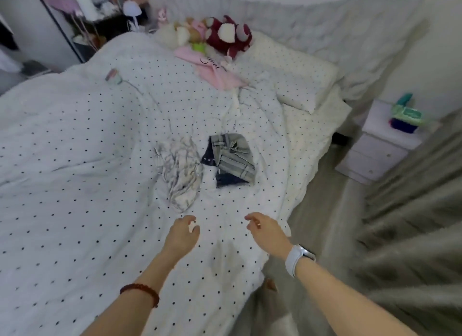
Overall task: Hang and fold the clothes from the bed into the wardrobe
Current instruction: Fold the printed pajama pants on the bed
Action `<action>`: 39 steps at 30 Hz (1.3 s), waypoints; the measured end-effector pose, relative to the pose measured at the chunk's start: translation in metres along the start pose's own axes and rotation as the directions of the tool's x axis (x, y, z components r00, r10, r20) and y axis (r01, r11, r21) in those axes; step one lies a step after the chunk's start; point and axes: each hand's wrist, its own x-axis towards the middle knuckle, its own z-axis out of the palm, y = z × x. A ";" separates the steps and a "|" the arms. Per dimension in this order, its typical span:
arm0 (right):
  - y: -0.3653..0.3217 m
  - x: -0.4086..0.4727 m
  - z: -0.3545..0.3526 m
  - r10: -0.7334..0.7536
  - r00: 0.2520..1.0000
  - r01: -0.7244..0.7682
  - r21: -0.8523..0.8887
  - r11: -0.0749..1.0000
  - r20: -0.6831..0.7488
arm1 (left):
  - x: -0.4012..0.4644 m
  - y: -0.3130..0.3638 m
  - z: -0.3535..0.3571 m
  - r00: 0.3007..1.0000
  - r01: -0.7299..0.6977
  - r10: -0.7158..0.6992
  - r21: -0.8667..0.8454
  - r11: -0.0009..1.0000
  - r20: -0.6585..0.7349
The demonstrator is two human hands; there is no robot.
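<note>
left hand (pixel 181 233): loose curl, nothing held, over the bed (pixel 75 185)
right hand (pixel 265 229): same, relaxed and bare
clothes: striped top (pixel 180 173) at 12 o'clock, jeans (pixel 232 158) at 1 o'clock

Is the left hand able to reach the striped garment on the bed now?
Probably yes. The left hand hovers empty over the duvet, and nothing lies between it and the striped garment just beyond its fingers.
</note>
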 end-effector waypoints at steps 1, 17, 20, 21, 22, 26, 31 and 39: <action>0.002 0.030 -0.005 -0.012 0.999 0.012 -0.009 1.000 0.043 | 0.023 0.002 0.003 0.999 0.041 -0.042 -0.011 0.999 -0.030; 0.005 0.321 0.006 -0.399 0.856 0.475 -0.196 0.858 0.328 | 0.247 0.013 0.007 0.981 0.040 -0.071 -0.167 0.985 -0.181; -0.012 0.328 0.023 -0.424 0.764 0.620 -0.371 0.691 0.486 | 0.182 0.000 -0.012 0.989 0.010 -0.001 -0.056 0.998 0.150; -0.010 0.327 0.028 -0.388 0.718 0.672 -0.432 0.601 0.578 | 0.164 -0.012 -0.016 0.947 0.022 -0.038 0.054 0.998 0.318; -0.006 0.325 0.036 -0.301 0.655 0.719 -0.449 0.530 0.693 | 0.149 -0.022 -0.020 0.869 0.046 -0.120 0.163 0.986 0.480; 0.001 0.293 0.071 -0.074 0.581 0.682 -0.435 0.588 0.811 | 0.131 -0.061 -0.036 0.666 0.184 -0.292 0.228 0.956 0.687; -0.039 0.301 0.106 -0.409 0.827 0.552 -0.417 0.722 0.387 | 0.187 -0.087 -0.031 0.947 0.237 -0.266 -0.164 0.958 -0.181; -0.053 0.359 0.125 0.009 0.795 0.465 -0.618 0.634 0.606 | 0.265 -0.085 -0.012 0.970 0.241 -0.228 -0.190 0.952 0.087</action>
